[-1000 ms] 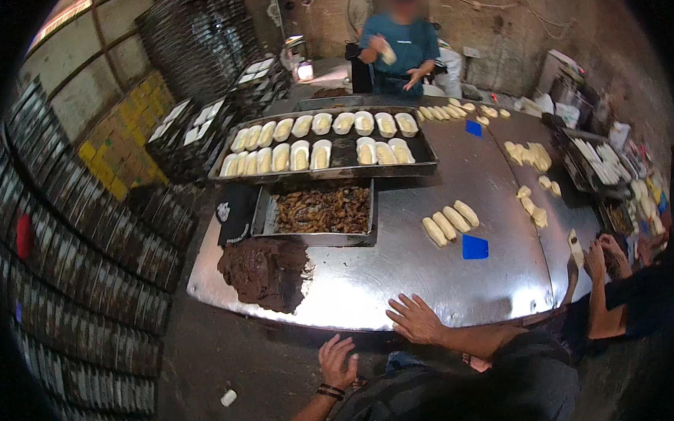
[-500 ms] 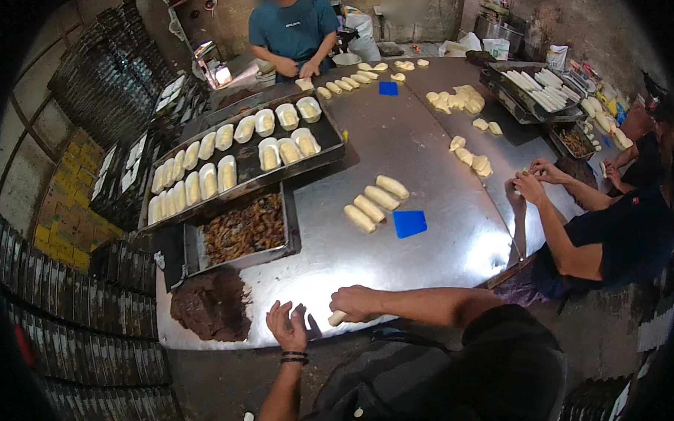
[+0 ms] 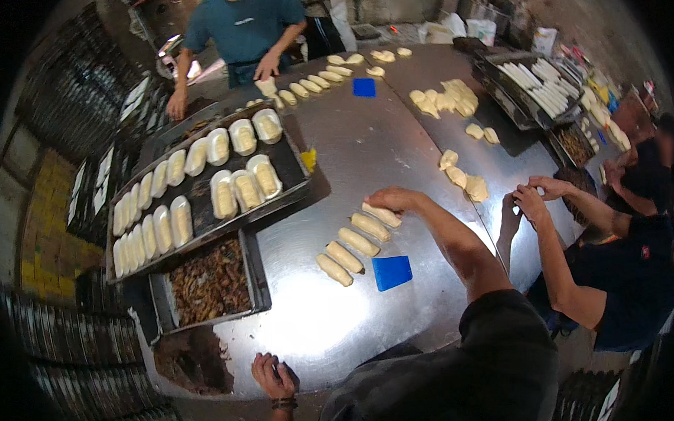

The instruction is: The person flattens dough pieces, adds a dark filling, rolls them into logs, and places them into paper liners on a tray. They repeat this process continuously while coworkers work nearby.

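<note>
Stretched forward over the steel table [image 3: 311, 323], my right hand [image 3: 396, 199] has its fingers closed on the far end of a pale dough roll [image 3: 382, 215]. That roll lies at the right end of a slanting row of several dough rolls [image 3: 357, 242]. Just in front of the row is a blue scraper [image 3: 393, 273]. At the table's near edge my left hand [image 3: 272, 375] is empty, its fingers apart and partly curled. To its left a dark brown mass of paste [image 3: 194, 362] is spread on the table.
A tray [image 3: 204, 243] of dough rolls in white paper cups stands at left, beside a pan [image 3: 262, 287] of brown chunky filling. A co-worker [image 3: 245, 28] stands across the table; another person's hands [image 3: 537, 196] work at right. Dough pieces [image 3: 448, 99] lie farther back.
My right hand has gone from the near edge forward and right, carrying the dough roll to the row. My left hand has lowered slightly. The view has shifted; the co-worker opposite has spread their arms.
</note>
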### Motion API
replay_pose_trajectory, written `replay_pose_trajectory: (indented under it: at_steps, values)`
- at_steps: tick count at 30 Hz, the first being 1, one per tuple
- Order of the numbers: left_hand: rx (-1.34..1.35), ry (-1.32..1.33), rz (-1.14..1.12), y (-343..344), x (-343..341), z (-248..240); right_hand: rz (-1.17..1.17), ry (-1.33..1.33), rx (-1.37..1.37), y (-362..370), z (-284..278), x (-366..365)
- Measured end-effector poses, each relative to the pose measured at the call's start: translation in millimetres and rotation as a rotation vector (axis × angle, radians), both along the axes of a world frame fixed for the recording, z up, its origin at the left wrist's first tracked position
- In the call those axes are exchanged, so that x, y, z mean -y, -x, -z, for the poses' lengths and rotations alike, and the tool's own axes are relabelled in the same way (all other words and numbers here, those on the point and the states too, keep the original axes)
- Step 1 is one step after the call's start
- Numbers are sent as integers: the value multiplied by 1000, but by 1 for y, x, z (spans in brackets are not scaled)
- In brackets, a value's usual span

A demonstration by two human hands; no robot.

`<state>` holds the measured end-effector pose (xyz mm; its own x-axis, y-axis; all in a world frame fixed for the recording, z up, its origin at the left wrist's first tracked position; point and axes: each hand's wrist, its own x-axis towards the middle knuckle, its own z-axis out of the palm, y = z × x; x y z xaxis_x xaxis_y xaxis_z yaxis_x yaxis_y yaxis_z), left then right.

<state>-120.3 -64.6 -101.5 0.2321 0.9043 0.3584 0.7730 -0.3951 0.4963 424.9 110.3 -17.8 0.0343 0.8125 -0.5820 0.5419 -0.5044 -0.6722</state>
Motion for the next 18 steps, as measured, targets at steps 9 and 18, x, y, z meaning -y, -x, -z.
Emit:
replay_pose_trajectory:
  at_steps: [9, 18]
  values:
    - [-107, 11, -16, 5, 5, 4, 765, -270, 973, -169, 44, 23]
    - [-92, 22, -55, 7, 7, 9, 561, -685, 681, -163, 47, 14]
